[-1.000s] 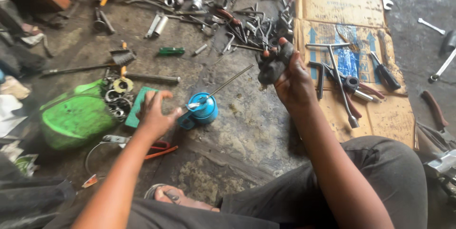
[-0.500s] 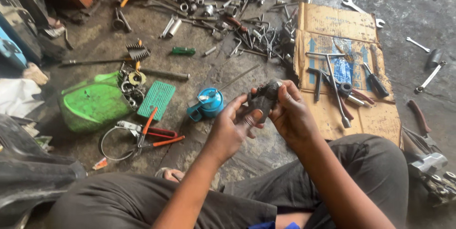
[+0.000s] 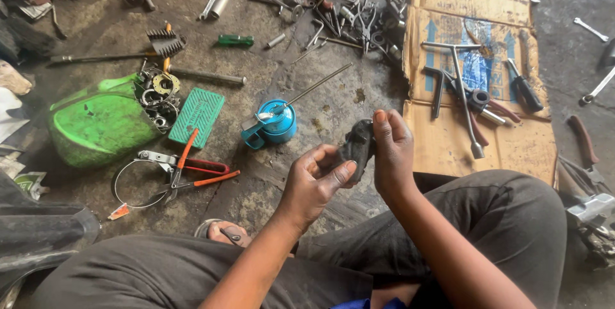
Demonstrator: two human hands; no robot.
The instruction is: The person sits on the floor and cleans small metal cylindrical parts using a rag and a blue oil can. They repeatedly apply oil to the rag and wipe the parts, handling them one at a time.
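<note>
Dark greasy metal part (image 3: 357, 146), held up over the stained concrete floor (image 3: 333, 110), between both hands, just in front of the knees. Pinched from the right by the right hand (image 3: 392, 155), fingers wrapped over the top and far side, thumb out of sight behind. Steadied from below and the left by the left hand (image 3: 315, 181), thumb and curled fingertips closed on the lower end. Both grasps firm on the part, neither hand slack.

Looks like a solid casting: rigid, no give, probably heavy for its bulk. Coated in black grime, likely oily, so slippery under bare skin; best gripped across the narrow waist or at any lug or edge, not on smooth rounded faces. Not fragile, though a drop onto concrete could chip a thin flange or hit a foot (image 3: 224, 235) tucked below.

Close by: blue oil can (image 3: 274, 123) with long thin spout, just left of the hands. Further left, green ribbed pad (image 3: 197, 117), green plastic container (image 3: 96, 126), orange-handled pliers (image 3: 192, 171). To the right, flattened cardboard (image 3: 474, 142) carrying a T-handle wrench (image 3: 461, 94) and screwdrivers. Heap of loose tools (image 3: 333, 8) along the top.
</note>
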